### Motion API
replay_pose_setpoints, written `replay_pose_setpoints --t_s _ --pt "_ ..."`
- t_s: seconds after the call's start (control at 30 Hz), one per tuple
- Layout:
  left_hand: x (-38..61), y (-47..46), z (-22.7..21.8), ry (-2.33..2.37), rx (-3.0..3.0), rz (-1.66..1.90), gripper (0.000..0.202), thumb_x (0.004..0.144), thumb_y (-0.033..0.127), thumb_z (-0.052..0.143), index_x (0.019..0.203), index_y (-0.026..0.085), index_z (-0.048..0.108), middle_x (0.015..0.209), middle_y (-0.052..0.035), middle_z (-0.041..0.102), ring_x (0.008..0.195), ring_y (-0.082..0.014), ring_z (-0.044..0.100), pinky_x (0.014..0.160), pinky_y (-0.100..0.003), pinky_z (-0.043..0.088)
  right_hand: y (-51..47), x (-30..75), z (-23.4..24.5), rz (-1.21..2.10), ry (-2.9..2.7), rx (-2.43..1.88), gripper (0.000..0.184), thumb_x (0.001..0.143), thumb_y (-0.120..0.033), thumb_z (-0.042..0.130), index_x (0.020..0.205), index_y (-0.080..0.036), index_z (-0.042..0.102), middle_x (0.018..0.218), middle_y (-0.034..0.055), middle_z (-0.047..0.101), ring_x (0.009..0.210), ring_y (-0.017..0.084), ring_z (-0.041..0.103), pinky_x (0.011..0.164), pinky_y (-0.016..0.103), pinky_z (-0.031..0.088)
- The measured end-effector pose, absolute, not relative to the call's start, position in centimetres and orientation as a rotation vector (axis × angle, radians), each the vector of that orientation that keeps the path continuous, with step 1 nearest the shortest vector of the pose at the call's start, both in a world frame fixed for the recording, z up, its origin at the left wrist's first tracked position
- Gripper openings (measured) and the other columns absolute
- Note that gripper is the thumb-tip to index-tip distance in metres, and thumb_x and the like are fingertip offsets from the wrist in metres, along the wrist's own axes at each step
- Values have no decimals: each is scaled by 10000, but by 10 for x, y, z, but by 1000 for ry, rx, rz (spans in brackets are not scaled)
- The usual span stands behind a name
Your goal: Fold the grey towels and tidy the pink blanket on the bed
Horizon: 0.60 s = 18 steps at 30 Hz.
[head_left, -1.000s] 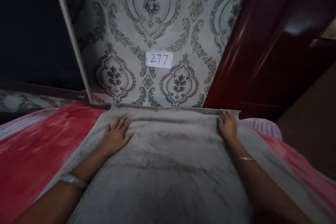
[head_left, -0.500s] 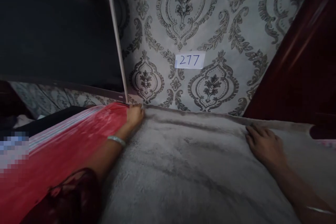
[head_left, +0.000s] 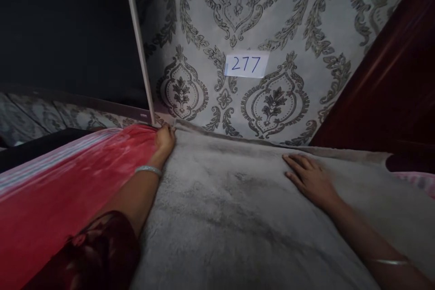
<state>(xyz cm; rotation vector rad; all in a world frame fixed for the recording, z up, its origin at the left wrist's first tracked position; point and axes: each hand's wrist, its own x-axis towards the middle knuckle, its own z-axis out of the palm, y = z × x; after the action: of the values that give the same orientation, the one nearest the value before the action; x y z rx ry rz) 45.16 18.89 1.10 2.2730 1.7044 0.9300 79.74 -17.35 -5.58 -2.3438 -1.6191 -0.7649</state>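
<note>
A grey plush blanket [head_left: 238, 226] lies spread over a red bedcover [head_left: 61, 190], reaching the wall. My left hand [head_left: 165, 138] is at the blanket's far left corner, fingers curled on its edge beside the red cover. My right hand [head_left: 311, 179] lies flat on the blanket with fingers stretched out, palm down, holding nothing. Both wrists wear thin bangles.
A patterned grey wallpaper wall [head_left: 272, 22] carries a paper label reading 277 [head_left: 246, 64]. A dark screen with a pale frame [head_left: 68, 31] leans at the left. A dark red wooden cupboard [head_left: 390, 86] stands at the right.
My left hand went from lying flat on the blanket to gripping its far left corner. My right hand slid left along the blanket and flattened. The view turned left.
</note>
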Motion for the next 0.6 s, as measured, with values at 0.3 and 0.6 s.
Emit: replay_pose_setpoints --t_s 0.3,0.6 --pt "454 176 16 1678 2430 1024 377 887 215 461 1194 106 651 1252 -244 636 1190 -378 576 938 -498 474 -174 812 -65 -611 -1642 -2390 557 1001 -505 321 1470 -271 511 1516 81 498 1399 319 433 1127 545 372" --pt "519 46 9 -126 2933 150 641 949 571 452 1507 257 430 1573 -82 441 1450 -268 391 1188 -456 296 -166 739 -26 -168 -2014 -2093 639 1005 -613 312 1565 -308 355 1607 60 359 1484 297 314 1187 567 285"
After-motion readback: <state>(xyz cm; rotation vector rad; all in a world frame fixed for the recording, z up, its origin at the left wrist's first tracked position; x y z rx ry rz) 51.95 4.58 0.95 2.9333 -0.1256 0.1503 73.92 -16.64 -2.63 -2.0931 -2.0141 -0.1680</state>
